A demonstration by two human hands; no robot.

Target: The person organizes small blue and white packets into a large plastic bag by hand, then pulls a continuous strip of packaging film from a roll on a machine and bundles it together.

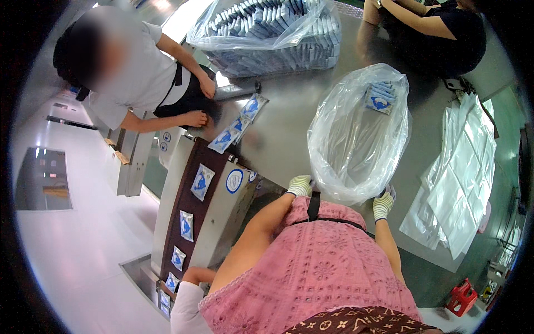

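Observation:
Both of my hands wear striped knit gloves with grey on the finger side. At the table's near edge, my left hand point(300, 185) sits just left of the near end of a large clear plastic bag point(356, 161). My right hand point(384, 204) is by the same edge, close to the bag's near right side. Which fingers bend round the edge or the film I cannot make out. The bag lies spread wide on the metal table point(283, 133). A short row of white and blue packets point(379, 102) stands at its far end.
Packets ride a brown conveyor belt point(192, 222) at left; several lie at its end point(236, 127). A co-worker in white point(150, 83) stands beside it. A bag-lined crate full of packets point(272, 55) is at the back. Flat plastic bags point(453, 178) lie right, near another person point(434, 33).

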